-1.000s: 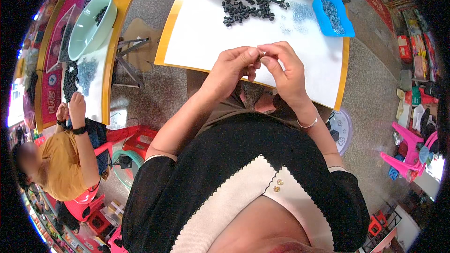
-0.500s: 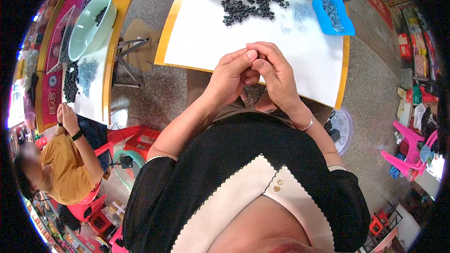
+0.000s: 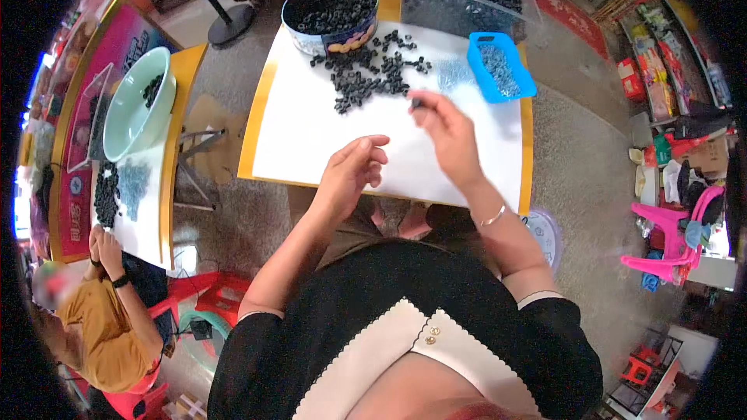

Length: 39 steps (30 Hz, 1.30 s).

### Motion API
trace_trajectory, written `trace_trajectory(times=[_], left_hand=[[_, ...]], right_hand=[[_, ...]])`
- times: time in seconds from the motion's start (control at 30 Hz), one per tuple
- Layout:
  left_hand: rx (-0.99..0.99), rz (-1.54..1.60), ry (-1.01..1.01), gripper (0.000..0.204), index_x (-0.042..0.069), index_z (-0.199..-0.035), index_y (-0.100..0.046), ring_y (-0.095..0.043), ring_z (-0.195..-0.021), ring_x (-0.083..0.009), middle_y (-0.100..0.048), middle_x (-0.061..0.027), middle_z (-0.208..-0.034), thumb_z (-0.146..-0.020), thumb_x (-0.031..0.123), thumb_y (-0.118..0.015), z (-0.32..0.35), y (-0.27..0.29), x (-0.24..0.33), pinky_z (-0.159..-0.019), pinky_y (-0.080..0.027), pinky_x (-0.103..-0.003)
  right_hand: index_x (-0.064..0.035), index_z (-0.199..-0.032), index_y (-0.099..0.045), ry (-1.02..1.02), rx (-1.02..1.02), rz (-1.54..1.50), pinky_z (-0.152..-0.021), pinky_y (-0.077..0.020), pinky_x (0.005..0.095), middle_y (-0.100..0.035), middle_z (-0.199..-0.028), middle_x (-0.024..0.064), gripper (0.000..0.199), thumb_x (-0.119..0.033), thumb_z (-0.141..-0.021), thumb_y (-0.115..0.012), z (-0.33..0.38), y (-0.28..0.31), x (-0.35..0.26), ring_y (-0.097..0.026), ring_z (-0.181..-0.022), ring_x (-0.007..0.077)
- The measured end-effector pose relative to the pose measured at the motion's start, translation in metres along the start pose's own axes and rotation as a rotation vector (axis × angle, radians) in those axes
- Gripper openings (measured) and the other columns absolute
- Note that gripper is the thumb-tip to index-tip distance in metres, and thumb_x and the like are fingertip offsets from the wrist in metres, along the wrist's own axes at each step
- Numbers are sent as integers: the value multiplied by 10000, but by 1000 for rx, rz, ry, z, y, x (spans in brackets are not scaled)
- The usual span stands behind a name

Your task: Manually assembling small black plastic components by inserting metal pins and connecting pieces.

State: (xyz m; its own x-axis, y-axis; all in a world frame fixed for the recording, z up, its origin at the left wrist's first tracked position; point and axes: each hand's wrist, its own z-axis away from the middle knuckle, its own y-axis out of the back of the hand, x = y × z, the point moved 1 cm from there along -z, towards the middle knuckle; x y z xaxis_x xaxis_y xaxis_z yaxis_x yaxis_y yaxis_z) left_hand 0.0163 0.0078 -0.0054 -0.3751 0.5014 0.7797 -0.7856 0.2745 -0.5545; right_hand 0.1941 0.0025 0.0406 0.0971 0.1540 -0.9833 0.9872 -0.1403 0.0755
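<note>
My right hand (image 3: 450, 140) is above the white tabletop, its thumb and fingertips pinched on a small black plastic piece (image 3: 416, 102). It is just right of a loose pile of black pieces (image 3: 362, 82) of the same look. Lower and to the left, my left hand (image 3: 350, 175) hovers over the table's near part. Its fingers are half curled with gaps between them, and nothing shows in them. Right of the pile, small clear bits lie scattered (image 3: 455, 74). Beside these stands a blue tray (image 3: 525, 87) of similar bits.
A round tub (image 3: 331, 40) full of black pieces stands behind the pile. A clear bin (image 3: 459, 15) with more is at the back. At left, another person (image 3: 117, 319) sits by a second table with a pale green basin (image 3: 159, 120). Pink stool (image 3: 661, 233) at right.
My hands, together before, have come apart. The right one has gone forward to the pile's right edge, with a black piece in its fingertips. The view now takes in more of the table's far side.
</note>
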Motion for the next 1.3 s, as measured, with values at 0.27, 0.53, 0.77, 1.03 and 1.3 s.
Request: trace_trajectory(times=[0.27,0.53,0.77,1.03,1.3], left_hand=[[200,-308,-264,254,-9,-1047,-585,-448,-606,-60,-527,-11,-766,-931,198,-494,-33,29,6,-548,-381,-202],[247,-325,-329,226,32,-968,-621,-451,-568,-41,-532,13,-727,-936,224,-505,-42,48,-7,-493,-382,-180],[239,-452,-349,185,30,-920,-640,-451,-531,-33,-545,9,-682,-922,175,-525,-40,41,-7,-475,-375,-183],[256,-600,-398,167,8,-919,-638,-513,-626,-75,-580,-20,-694,-903,148,-549,-43,42,-11,-576,-423,-221],[222,-596,-437,173,24,-956,-637,-445,-555,-30,-553,13,-711,-915,160,-539,-42,43,-13,-491,-376,-186]], right_hand=[[-80,-995,-637,500,364,680,-696,-477,350,-624,-824,126,254,-195,-769,-630,-211,101,7,-597,-733,272],[-73,-934,-653,646,75,727,-717,-460,389,-590,-828,116,197,-186,-777,-613,-190,36,12,-572,-796,302],[-61,-839,-654,348,-247,774,-744,-443,386,-583,-821,115,107,-116,-777,-585,-112,-17,74,-547,-855,294],[-74,-856,-657,492,-30,877,-778,-420,399,-586,-847,98,118,-119,-776,-583,-146,-26,99,-534,-865,288],[-108,-870,-673,424,-155,968,-836,-401,399,-589,-872,73,134,-162,-752,-636,-155,-43,101,-524,-918,276]])
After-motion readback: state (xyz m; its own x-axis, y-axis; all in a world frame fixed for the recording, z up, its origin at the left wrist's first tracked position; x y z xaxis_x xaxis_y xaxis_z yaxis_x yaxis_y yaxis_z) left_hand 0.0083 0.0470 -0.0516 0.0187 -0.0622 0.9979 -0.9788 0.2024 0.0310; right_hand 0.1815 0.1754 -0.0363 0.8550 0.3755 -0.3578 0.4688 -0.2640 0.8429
